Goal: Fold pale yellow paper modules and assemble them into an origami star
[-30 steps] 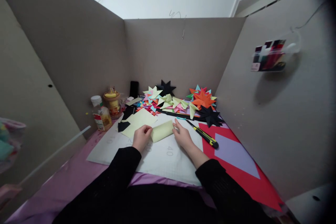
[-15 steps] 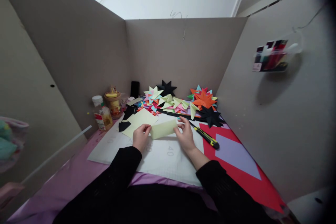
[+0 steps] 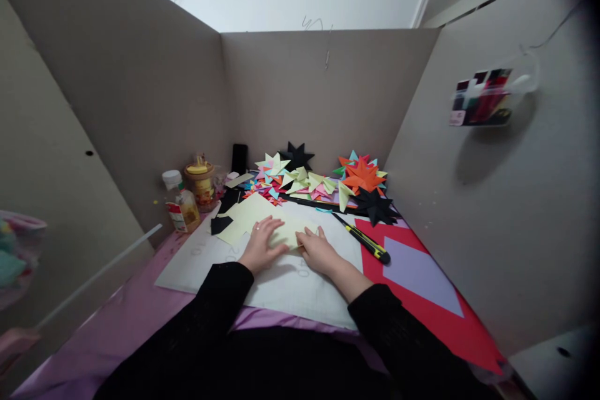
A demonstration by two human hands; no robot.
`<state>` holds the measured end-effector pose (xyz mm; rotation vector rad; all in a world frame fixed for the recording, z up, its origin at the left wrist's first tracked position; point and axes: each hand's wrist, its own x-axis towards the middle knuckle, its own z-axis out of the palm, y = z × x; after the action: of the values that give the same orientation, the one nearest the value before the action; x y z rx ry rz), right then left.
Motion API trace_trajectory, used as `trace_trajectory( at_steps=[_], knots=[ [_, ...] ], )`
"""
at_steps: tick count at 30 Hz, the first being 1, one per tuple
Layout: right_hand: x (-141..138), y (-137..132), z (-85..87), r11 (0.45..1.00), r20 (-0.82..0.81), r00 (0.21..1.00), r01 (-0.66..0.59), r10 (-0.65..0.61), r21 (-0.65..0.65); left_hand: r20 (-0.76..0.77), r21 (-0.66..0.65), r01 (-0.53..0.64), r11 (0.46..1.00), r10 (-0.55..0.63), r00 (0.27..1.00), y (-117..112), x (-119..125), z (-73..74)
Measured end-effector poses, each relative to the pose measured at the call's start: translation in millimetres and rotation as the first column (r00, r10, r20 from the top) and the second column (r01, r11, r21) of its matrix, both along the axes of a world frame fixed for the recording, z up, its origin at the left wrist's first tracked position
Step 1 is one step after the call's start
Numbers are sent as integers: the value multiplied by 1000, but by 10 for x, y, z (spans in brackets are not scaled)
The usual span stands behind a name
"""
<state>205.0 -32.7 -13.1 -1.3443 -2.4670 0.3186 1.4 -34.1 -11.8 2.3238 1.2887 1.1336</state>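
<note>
A folded pale yellow paper (image 3: pixel 295 229) lies on the white cutting mat (image 3: pixel 206 262). My left hand (image 3: pixel 262 244) rests flat on its left part with fingers stretched out. My right hand (image 3: pixel 319 250) presses flat on its right lower edge, fingers together and extended. A larger pale yellow sheet (image 3: pixel 246 212) lies just behind my left hand, partly under the folded one. Both arms wear black sleeves.
A yellow-black utility knife (image 3: pixel 365 242) lies right of my hands, beside red paper (image 3: pixel 435 306) with a lilac sheet on it. Coloured and black paper stars (image 3: pixel 360 178) pile at the back. A bottle (image 3: pixel 180 203) and jar (image 3: pixel 201 182) stand at left. Cardboard walls enclose the desk.
The folded yellow paper, held up by its ends before, now lies on the mat. Both hands have come down flat onto it and moved closer together.
</note>
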Motion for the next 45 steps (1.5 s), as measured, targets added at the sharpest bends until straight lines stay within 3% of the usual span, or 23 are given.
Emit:
trace_trajectory(
  at_steps=[2, 4, 7, 12, 15, 18, 19, 21, 23, 25, 31, 37, 41, 45],
  knots=[
    [-66, -53, 31, 995, 82, 996, -38, 31, 87, -193, 22, 74, 997, -69, 979, -58, 66, 24],
    [-100, -80, 44, 984, 82, 991, -113, 102, 140, -258, 21, 58, 998, -51, 965, -76, 108, 8],
    [-38, -41, 41, 977, -33, 986, -156, 162, 146, -183, 17, 0, 1000, 3, 983, -44, 92, -52],
    [272, 124, 72, 984, -230, 958, -156, 172, 87, -33, 152, 63, 986, -59, 998, 6, -26, -59],
    [331, 134, 106, 964, -255, 940, -179, 226, 194, -46, 172, -102, 980, 111, 993, 22, -66, -24],
    [207, 66, 97, 934, -123, 960, -208, 252, 291, -77, 164, -279, 946, 294, 953, 31, -81, -14],
    [147, 39, 81, 929, -75, 966, -214, 247, 302, -101, 173, -265, 949, 285, 953, 27, -78, -16],
    [46, -2, 39, 930, -29, 971, -219, 238, 294, -182, 173, -110, 979, 142, 973, 10, -55, -26],
    [9, -12, 2, 944, -56, 972, -209, 230, 257, -279, 105, 74, 992, -42, 959, -13, -14, -38],
    [43, 13, -15, 961, -109, 972, -183, 208, 207, -338, 18, 156, 988, -140, 931, -31, 30, -45],
    [191, 121, -27, 978, -247, 958, -106, 149, 177, -398, 17, 165, 986, -144, 906, -73, 74, -7],
    [144, 106, -62, 981, -293, 936, -175, 194, 87, -397, 192, 54, 980, 27, 918, -141, 94, 33],
    [183, 130, -57, 982, -292, 939, -190, 183, 4, -417, 101, 150, 983, -96, 904, -117, 104, 0],
    [248, 208, -82, 987, -287, 946, -161, 149, -19, -413, 59, 160, 985, -122, 902, -88, 96, -29]
  ],
)
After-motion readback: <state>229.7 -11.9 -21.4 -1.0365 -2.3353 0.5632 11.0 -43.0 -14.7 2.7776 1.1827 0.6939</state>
